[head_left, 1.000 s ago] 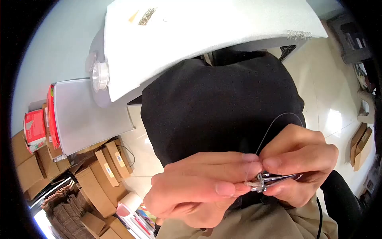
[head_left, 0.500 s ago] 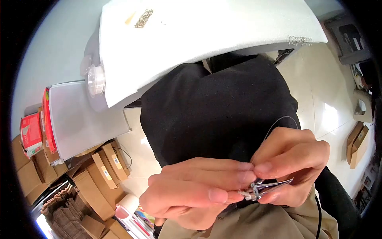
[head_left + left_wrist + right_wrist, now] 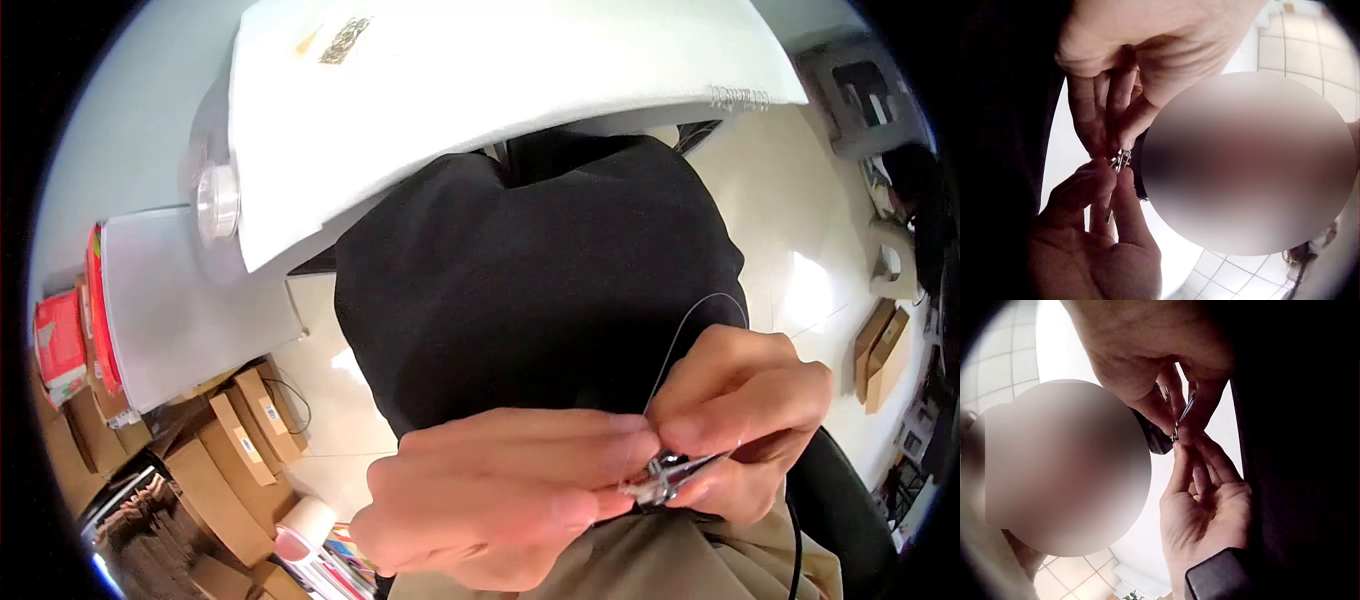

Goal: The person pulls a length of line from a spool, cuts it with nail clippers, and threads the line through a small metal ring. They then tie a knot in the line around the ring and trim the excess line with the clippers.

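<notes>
My right hand [image 3: 750,410] holds a small shiny metal nail clipper [image 3: 668,478] between thumb and fingers. Its lever and body spread in a V in the right wrist view, with the head pointing at the left fingertips. My left hand [image 3: 490,490] pinches the end of a thin clear line, where small pale bits show beside the clipper's head. A loop of that line [image 3: 683,330] arcs above the right hand. Both hands meet close over the lap, fingertips against each other; the line's exact place at the cutting edges is hidden.
A table with a white cover [image 3: 450,70] stands ahead of the lap. On it lie a brownish patterned strip [image 3: 345,40] and a row of wire rings [image 3: 738,97] at the near edge. A clear spool [image 3: 218,203] sits at the left, above cardboard boxes [image 3: 215,485].
The head view has shifted slightly, so the table and boxes lie further left. The hands keep their grip, and the clipper has turned a little between the fingers.
</notes>
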`<action>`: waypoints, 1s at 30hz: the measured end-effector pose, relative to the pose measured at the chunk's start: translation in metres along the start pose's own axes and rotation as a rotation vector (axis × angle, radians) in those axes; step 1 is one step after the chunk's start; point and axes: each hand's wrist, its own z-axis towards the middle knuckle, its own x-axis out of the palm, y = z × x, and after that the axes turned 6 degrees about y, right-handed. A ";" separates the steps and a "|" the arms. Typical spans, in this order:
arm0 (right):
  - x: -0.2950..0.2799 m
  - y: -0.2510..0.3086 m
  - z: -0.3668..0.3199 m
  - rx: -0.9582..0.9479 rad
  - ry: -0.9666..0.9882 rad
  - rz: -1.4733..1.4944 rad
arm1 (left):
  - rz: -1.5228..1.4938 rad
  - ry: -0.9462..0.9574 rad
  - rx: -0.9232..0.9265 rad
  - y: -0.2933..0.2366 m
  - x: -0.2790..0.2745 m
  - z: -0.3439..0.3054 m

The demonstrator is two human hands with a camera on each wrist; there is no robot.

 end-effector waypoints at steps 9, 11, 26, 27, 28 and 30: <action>0.018 0.008 -0.004 0.182 -0.214 0.110 | 0.018 -0.164 0.128 0.005 0.007 -0.008; 0.020 0.010 -0.007 0.197 -0.230 0.144 | 0.044 -0.138 0.150 0.003 0.005 -0.011; 0.009 0.019 -0.010 0.096 0.355 -0.445 | -0.254 -0.115 0.195 0.017 -0.008 0.000; 0.009 0.024 -0.009 0.071 0.352 -0.505 | -0.311 -0.145 0.194 0.016 -0.004 -0.001; 0.002 0.025 -0.010 -0.068 0.317 -0.538 | -0.368 -0.176 0.193 0.016 -0.001 -0.002; -0.011 0.025 -0.019 -0.195 0.144 -0.489 | -0.254 -0.141 0.152 0.013 0.000 0.000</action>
